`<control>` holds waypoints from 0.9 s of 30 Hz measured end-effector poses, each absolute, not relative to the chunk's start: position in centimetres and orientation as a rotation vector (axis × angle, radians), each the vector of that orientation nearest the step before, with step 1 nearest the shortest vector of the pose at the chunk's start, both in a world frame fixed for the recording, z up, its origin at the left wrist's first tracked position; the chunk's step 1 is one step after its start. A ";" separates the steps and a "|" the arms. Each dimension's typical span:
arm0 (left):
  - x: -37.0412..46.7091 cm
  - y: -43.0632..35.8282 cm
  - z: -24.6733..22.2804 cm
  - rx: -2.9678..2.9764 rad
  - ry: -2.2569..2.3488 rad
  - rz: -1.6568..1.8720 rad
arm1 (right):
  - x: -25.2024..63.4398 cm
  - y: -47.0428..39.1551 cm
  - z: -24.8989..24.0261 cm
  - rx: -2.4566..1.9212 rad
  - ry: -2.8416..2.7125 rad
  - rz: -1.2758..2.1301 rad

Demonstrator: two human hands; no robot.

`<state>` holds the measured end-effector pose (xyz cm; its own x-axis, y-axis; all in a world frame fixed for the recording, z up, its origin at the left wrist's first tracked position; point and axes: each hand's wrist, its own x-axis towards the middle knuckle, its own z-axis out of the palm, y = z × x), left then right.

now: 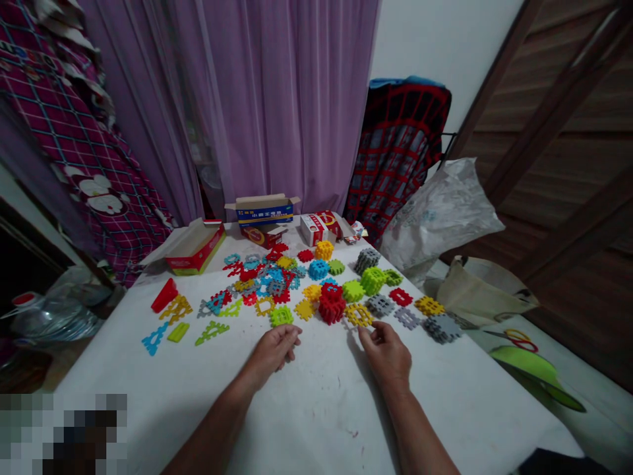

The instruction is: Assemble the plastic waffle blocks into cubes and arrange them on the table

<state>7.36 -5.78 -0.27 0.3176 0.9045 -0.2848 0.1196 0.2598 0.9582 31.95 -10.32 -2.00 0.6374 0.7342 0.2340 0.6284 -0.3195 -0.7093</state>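
Observation:
My left hand (277,348) is just in front of a light green square piece (281,316). Its fingers are curled together and nothing shows in them. My right hand (388,349) rests close to a yellow notched piece (359,315), thumb and forefinger slightly apart, holding nothing visible. Between and beyond the hands stands a red stack (331,305). To its right are green stacks (372,281), a grey stack (442,328) and a flat grey piece (406,318). A loose pile of mixed pieces (277,287) lies farther left.
Opened boxes, one blue (266,212), one red and green (196,248) and one red and white (314,229), line the back of the white table (316,422). A white plastic bag (440,211), a cloth bag (482,290) and scissors (517,340) are at the right.

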 end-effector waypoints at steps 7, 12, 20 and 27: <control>7.4 -5.8 -0.4 1.179 1.155 0.718 | 32.1 -9.4 -1.5 -2.242 -1.126 0.209; 7.3 -5.8 -0.4 1.177 1.162 0.709 | 31.6 -8.8 -0.6 -2.336 -1.175 0.256; 7.2 -5.6 -0.7 1.185 1.143 0.710 | 31.2 -8.8 0.2 -2.416 -1.244 0.292; 7.1 -5.4 -0.6 1.186 1.148 0.729 | 31.1 -8.6 0.4 -2.489 -1.338 0.270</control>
